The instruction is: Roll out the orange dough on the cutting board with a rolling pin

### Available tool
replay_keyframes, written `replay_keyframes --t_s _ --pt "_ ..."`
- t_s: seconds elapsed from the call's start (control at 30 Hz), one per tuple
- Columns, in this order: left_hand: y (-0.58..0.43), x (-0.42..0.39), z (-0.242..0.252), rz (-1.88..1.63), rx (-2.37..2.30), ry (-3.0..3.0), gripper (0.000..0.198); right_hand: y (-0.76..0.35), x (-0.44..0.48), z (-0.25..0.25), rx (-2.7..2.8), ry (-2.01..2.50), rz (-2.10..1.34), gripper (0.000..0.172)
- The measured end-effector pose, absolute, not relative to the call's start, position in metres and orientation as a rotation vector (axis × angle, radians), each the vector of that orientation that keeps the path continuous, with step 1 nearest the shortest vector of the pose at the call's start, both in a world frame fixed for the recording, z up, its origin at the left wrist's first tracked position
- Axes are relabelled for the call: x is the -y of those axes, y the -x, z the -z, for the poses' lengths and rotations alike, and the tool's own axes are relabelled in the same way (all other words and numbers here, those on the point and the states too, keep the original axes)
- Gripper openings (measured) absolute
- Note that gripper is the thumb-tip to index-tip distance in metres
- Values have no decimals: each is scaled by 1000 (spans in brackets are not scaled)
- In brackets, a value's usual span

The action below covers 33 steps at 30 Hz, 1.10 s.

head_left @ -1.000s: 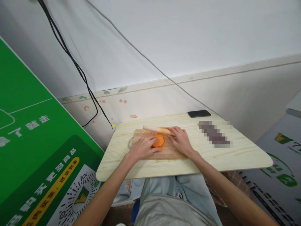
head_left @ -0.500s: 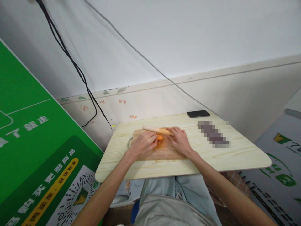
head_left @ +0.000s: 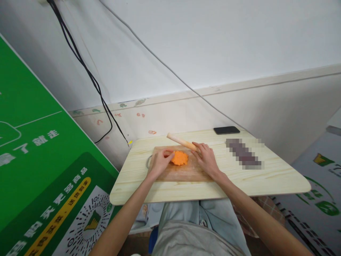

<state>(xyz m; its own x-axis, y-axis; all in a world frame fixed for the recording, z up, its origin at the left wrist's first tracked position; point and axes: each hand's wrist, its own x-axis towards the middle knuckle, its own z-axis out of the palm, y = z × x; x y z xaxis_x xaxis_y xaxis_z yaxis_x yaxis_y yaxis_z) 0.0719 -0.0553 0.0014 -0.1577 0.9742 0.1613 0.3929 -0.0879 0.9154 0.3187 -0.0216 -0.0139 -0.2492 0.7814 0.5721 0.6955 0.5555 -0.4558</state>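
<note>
The round, flat, orange dough piece (head_left: 180, 158), partly lifted half a second ago, now lies flat on the rectangular brown wooden board (head_left: 186, 174), top face exposed for working; the left hand (head_left: 158, 163) touches its left edge, grip unclear; apart from it, the right hand (head_left: 207, 158) clasps the slim pale wooden rolling pin (head_left: 179, 140), newly tilted up. One dough piece, one board, one pin, one black rectangular phone (head_left: 226, 130)

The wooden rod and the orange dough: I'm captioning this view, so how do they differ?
The wooden rod is long, thin and pale tan; the orange dough is flat, roundish and bright orange. The rod's sides are straight; the dough's edge is ragged. The right hand grips the rod, while the left hand is at the dough's edge. Both have a hand at them.
</note>
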Motion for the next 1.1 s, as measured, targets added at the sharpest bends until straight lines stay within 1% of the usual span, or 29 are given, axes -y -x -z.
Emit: replay_keyframes --t_s 0.1,0.2,0.3,0.37,0.47,0.57,0.63,0.7,0.73,0.8,0.93,1.03,1.1 --pt "-64 56 2 -1246 -1793 -1722 8 -319 25 10 2075 1151 -133 40" --pt "-51 58 -2 -1386 -1945 -1667 16 -319 25 7 2166 1107 -122 41" --pt "-43 56 -10 -1607 -1989 -1547 18 -317 24 5 2295 1095 -44 45" --pt "-42 53 -15 -1616 -1969 -1663 20 -315 23 2 2392 1092 24 48" --pt "-47 45 -21 -1357 -1907 -1958 27 -313 23 -8 2504 1074 88 50" --pt "-52 34 -23 -1029 -1906 -2141 32 -313 21 -22 2567 1045 85 43" --pt "-53 26 -23 -822 -1907 -2230 32 -314 16 -31 2607 1018 66 37" --pt "-52 18 -22 -636 -1887 -2286 34 -313 8 -37 2636 997 53 37" --pt "-51 14 -22 -566 -1878 -2295 38 -312 3 -39 2640 995 48 39" --pt "-51 7 -22 -491 -1854 -2287 49 -309 -5 -39 2636 1016 34 41" --pt "-55 -1 -25 -470 -1793 -2244 64 -305 -14 -35 2633 1138 -30 49" --pt "-58 -2 -25 -422 -1834 -2259 67 -306 -20 -37 2645 1240 -83 57" --pt "-57 -2 -23 -372 -1884 -2273 63 -308 -26 -39 2664 1288 -103 65"
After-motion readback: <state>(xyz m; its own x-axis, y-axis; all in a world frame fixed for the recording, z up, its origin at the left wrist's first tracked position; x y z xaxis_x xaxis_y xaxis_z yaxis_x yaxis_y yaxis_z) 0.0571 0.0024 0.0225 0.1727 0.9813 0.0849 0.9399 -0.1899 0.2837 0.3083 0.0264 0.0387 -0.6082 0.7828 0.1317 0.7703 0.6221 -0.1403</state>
